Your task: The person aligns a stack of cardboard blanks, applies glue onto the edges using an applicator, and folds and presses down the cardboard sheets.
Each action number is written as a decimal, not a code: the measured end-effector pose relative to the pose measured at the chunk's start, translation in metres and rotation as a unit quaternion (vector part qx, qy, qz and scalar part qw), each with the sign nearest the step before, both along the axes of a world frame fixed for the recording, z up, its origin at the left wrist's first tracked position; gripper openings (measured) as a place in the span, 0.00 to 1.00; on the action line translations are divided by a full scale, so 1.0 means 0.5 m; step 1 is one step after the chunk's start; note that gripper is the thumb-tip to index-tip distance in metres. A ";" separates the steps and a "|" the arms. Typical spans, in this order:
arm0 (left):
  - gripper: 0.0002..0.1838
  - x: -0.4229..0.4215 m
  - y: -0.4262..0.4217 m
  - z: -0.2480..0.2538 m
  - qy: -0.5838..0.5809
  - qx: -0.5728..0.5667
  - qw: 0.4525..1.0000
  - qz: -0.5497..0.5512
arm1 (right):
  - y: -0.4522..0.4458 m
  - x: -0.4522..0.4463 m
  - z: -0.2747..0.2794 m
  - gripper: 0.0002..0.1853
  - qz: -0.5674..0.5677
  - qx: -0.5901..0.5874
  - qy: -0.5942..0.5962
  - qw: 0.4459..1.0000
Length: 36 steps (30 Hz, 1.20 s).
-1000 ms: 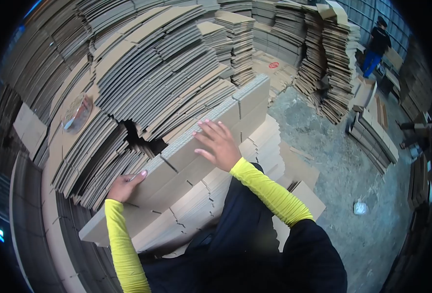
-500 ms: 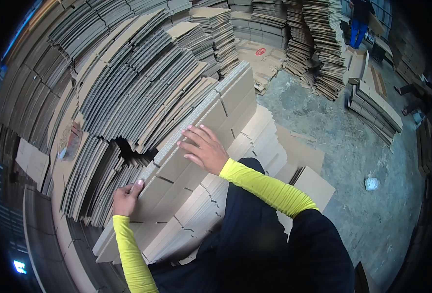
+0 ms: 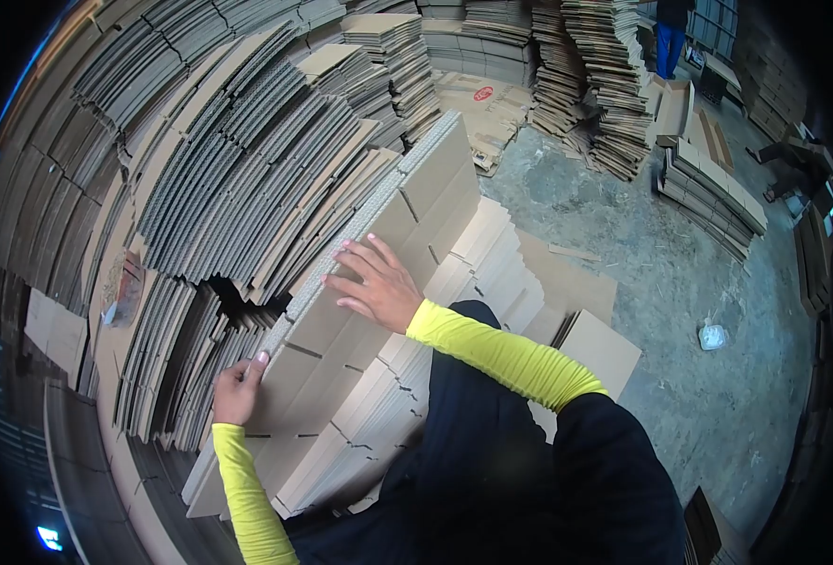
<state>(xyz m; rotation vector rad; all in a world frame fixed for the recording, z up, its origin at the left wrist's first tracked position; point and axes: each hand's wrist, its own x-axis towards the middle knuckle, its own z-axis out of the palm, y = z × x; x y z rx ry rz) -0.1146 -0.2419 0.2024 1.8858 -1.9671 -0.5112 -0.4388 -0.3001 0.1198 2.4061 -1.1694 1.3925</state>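
Observation:
A bundle of slotted cardboard sheets stands on edge, tilted, in front of my legs. My left hand grips its upper edge near the lower left end, with the thumb on the edge and the other fingers partly hidden. Farther up the bundle, my right hand lies against the front sheet, fingers stretched out and tips near the top edge. Right behind my hands and the bundle is a stepped stack of pale slotted cardboard, beside my dark trousers.
Tall stacks of flattened cardboard crowd the left and back. A low cardboard stack sits on the concrete floor at right, with a small white plastic bundle nearer. A person in blue trousers stands at the far back.
The view has shifted slightly, so the surroundings appear a little farther left. Both hands stay at about the same places on the cardboard bundle.

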 end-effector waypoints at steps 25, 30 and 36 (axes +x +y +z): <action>0.32 -0.064 -0.033 0.014 0.011 0.044 0.999 0.000 | -0.005 -0.006 0.003 0.27 0.009 0.020 0.003 1.000; 0.26 -0.047 -0.077 0.017 0.213 0.230 0.945 0.097 | 0.006 -0.010 0.024 0.28 -0.008 0.035 0.045 0.998; 0.33 -0.060 -0.078 0.012 0.119 0.121 0.985 0.040 | 0.005 -0.005 0.014 0.29 -0.001 0.039 0.029 0.999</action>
